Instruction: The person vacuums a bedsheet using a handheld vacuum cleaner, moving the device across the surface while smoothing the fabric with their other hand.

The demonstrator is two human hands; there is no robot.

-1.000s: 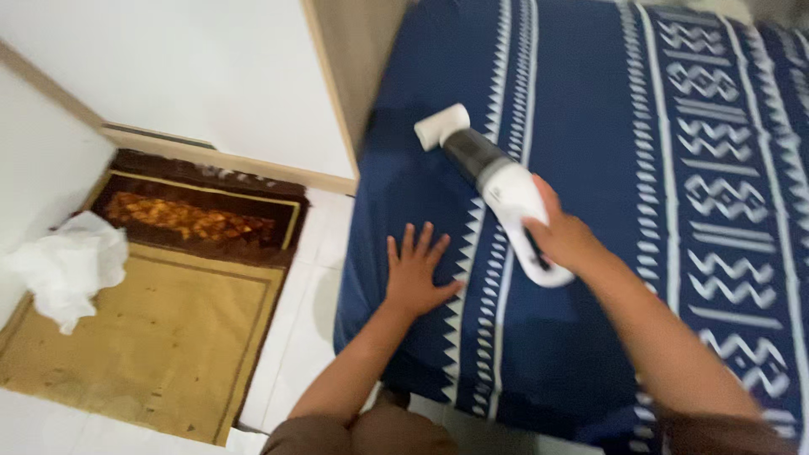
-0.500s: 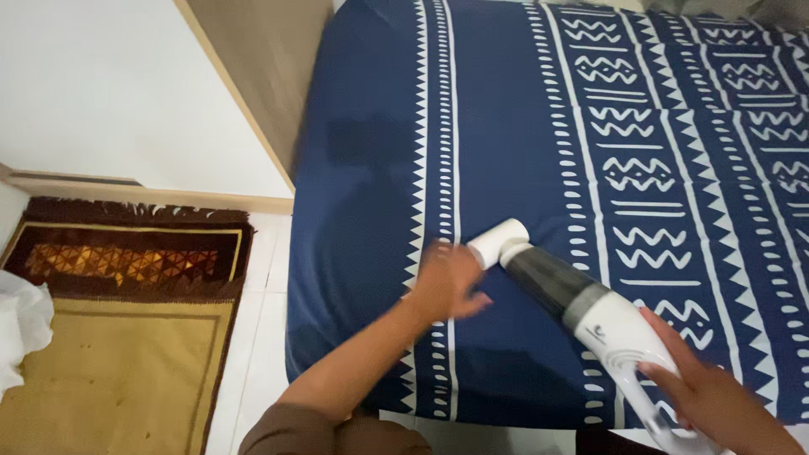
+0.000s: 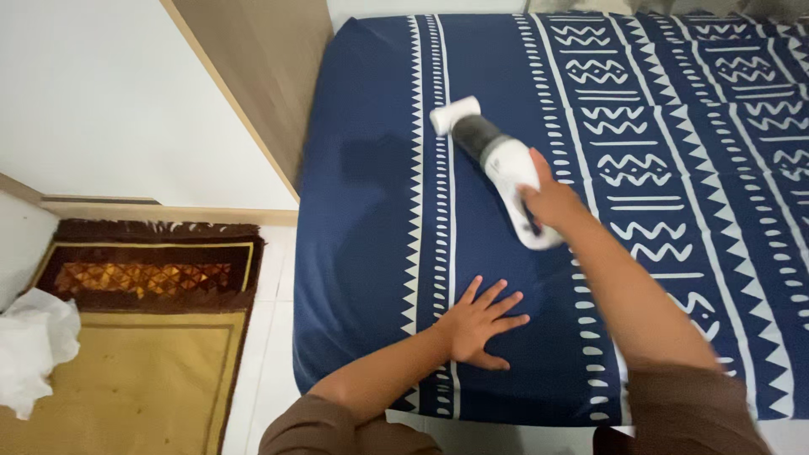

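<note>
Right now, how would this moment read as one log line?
right hand: grips handheld vacuum | nozzle on blue patterned sheet | left hand: flat on sheet

Brown and gold prayer rug (image 3: 143, 337) on the floor, crumpled white cloth (image 3: 29, 350) touching its left edge, and a wooden cabinet panel (image 3: 261, 76) just beyond its far right corner.

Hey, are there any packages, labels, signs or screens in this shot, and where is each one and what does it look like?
None can be made out.
The handheld vacuum in the right hand, on the blue patterned bed sheet, shows no readable label.
The white crumpled thing at the left edge by the rug may be a bag or cloth; I cannot tell.
</note>
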